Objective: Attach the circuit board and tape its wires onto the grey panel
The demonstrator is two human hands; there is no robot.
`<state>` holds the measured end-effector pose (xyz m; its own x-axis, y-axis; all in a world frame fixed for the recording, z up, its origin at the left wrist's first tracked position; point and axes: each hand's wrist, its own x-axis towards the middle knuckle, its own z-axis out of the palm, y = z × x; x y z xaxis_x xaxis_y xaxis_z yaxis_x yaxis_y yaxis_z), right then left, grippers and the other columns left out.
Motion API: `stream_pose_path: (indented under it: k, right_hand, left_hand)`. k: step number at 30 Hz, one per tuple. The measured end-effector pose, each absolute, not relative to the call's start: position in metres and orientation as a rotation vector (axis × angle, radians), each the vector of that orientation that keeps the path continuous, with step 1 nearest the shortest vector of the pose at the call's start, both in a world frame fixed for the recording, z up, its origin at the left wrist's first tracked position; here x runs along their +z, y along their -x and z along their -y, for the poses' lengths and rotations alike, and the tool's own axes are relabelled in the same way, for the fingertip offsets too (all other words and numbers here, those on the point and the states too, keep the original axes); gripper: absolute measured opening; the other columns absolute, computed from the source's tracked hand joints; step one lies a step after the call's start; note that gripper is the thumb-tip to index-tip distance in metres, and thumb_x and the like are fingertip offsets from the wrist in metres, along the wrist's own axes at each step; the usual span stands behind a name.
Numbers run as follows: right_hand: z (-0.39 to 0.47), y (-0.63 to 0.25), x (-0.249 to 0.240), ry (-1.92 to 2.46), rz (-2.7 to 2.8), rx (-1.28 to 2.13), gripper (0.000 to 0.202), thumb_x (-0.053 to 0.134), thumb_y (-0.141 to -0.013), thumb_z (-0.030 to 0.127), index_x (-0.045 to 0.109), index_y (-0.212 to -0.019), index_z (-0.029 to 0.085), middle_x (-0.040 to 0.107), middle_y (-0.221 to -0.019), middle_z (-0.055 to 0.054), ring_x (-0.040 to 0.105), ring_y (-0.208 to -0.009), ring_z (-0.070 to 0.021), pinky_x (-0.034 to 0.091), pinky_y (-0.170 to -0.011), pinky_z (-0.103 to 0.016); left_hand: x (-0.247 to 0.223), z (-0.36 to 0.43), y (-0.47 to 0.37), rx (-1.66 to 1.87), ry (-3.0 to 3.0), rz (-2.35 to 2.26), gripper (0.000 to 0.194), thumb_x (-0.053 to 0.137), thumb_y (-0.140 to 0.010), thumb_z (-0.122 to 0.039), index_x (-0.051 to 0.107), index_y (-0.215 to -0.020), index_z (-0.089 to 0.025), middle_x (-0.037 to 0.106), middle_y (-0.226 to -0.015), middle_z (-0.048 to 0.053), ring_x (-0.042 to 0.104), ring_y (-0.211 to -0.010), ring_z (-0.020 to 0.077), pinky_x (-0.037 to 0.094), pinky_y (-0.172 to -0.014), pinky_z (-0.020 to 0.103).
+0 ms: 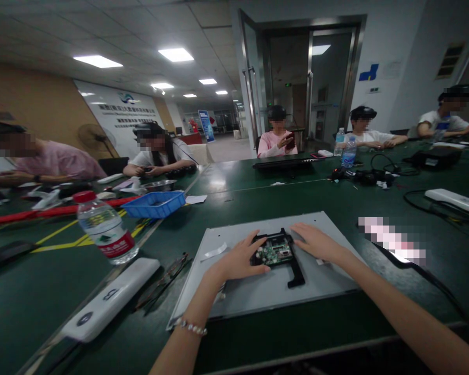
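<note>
A flat grey panel lies in front of me on the green table. On its middle sits a green circuit board in a black plastic frame, one arm of which reaches toward me. My left hand is at the board's left side, fingers spread, fingertips at the frame's edge. To the right of the frame, my right hand rests low over the panel with its fingers stretched out, holding nothing visible. A pale strip lies on the panel, left of my left hand.
Left of the panel are loose dark wires, a white power bank, a water bottle and a blue tray. A phone-like device with a lit screen and its cable lie at the right. Several people sit around the table.
</note>
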<state>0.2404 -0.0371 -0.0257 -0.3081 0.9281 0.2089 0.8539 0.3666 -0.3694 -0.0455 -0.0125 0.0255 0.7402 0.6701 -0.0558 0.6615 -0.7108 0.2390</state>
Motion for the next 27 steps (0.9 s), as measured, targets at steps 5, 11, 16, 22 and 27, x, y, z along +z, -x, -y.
stream_pose_path:
  k: [5, 11, 16, 22, 27]
  right_hand:
    - [0.035, -0.240, -0.025, 1.522, 2.260, 0.265, 0.045, 0.042, -0.092, 0.032, 0.050, -0.132, 0.016, 0.050, -0.137, -0.011, 0.043, -0.128, -0.0239, 0.032, -0.108, -0.041]
    - [0.036, -0.236, -0.020, 1.498, 2.273, 0.217, 0.040, 0.042, -0.091, 0.026, 0.055, -0.127, 0.016, 0.055, -0.132, -0.009, 0.048, -0.123, -0.0236, 0.036, -0.105, -0.039]
    - [0.039, -0.237, -0.014, 1.488, 2.268, 0.234, 0.037, 0.042, -0.091, 0.023, 0.058, -0.124, 0.018, 0.059, -0.128, -0.008, 0.053, -0.118, -0.0235, 0.040, -0.100, -0.039]
    - [0.039, -0.241, -0.014, 1.458, 2.264, 0.240, 0.033, 0.046, -0.089, 0.018, 0.062, -0.117, 0.021, 0.064, -0.119, -0.007, 0.058, -0.109, -0.0221, 0.043, -0.095, -0.036]
    - [0.038, -0.243, -0.016, 1.455, 2.258, 0.221, 0.030, 0.047, -0.089, 0.019, 0.063, -0.115, 0.019, 0.065, -0.115, -0.007, 0.058, -0.107, -0.0216, 0.042, -0.094, -0.034]
  left_hand:
    - [0.028, 0.015, 0.044, 0.009, -2.686, -1.077, 0.086, 0.049, -0.076, -0.071, 0.024, -0.146, -0.027, 0.010, -0.155, 0.010, 0.026, -0.136, 0.0353, 0.028, -0.108, 0.047]
    - [0.022, 0.010, 0.045, 0.047, -2.706, -1.036, 0.085, 0.049, -0.077, -0.070, 0.023, -0.146, -0.028, 0.008, -0.155, 0.008, 0.025, -0.137, 0.0339, 0.028, -0.109, 0.045]
    - [0.018, 0.007, 0.044, 0.059, -2.706, -1.019, 0.086, 0.049, -0.076, -0.071, 0.023, -0.146, -0.028, 0.009, -0.155, 0.008, 0.025, -0.136, 0.0344, 0.027, -0.109, 0.045]
    - [0.021, 0.009, 0.039, 0.006, -2.722, -1.042, 0.085, 0.047, -0.077, -0.071, 0.023, -0.146, -0.027, 0.006, -0.156, 0.007, 0.026, -0.136, 0.0338, 0.027, -0.109, 0.043]
    - [0.022, 0.010, 0.037, -0.034, -2.704, -1.058, 0.087, 0.044, -0.076, -0.074, 0.020, -0.146, -0.029, 0.004, -0.156, 0.006, 0.025, -0.136, 0.0347, 0.028, -0.109, 0.044]
